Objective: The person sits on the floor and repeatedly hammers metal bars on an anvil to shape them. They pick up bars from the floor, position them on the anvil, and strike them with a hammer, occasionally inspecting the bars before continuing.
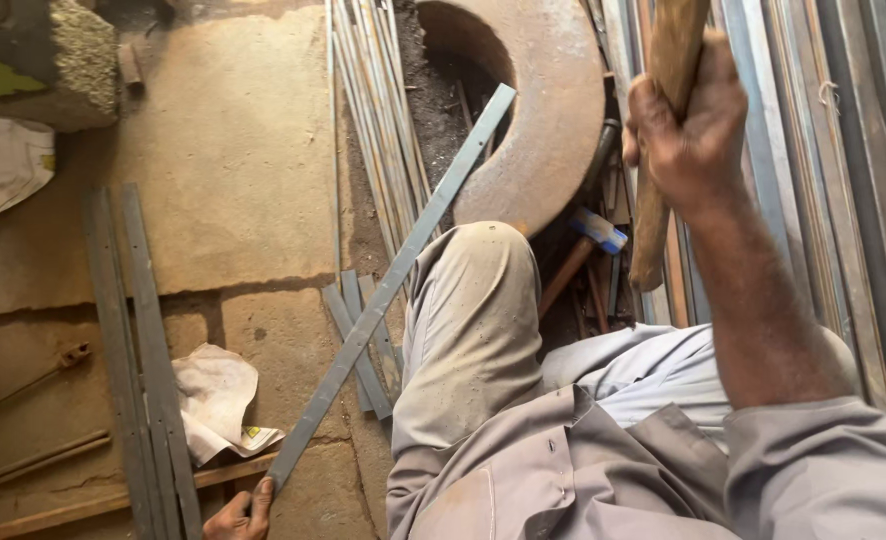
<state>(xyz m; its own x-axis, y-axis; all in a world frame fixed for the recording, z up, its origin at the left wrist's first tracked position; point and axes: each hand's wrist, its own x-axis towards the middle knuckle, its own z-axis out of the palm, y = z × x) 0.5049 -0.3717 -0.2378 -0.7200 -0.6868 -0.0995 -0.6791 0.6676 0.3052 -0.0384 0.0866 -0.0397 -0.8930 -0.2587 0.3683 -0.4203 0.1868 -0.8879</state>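
A: Your right hand (685, 125) is raised at far right, fist closed tight round a wooden handle (663, 150). The handle runs out past the top edge, so its head is cut off; can't say what tool it is.

B: And the left?

A: Your left hand (238, 515) sits at the bottom edge, half out of frame. Fingers pinch the near end of a long flat steel strip (393, 285). How far the palm wraps it, I can't tell.

B: Where does the strip go?

A: It slants from your left hand up and right, past your bent knee (473, 270), with its far end resting on a rusty ring-shaped steel block (553, 120).

B: Anything holding something?

A: Only the ring's hole, which shows dark ground and part of the strip's end. Nothing else reads as a container.

B: Other stock?

A: 2 or 3 flat strips (138, 360) lie on the concrete at left, beside crumpled paper (218, 395). A bundle of thin rods (378, 120) lies left of the ring. A hammer with a blue-banded head (598, 232) lies half hidden behind your knee, in dark clutter that's hard to sort out.
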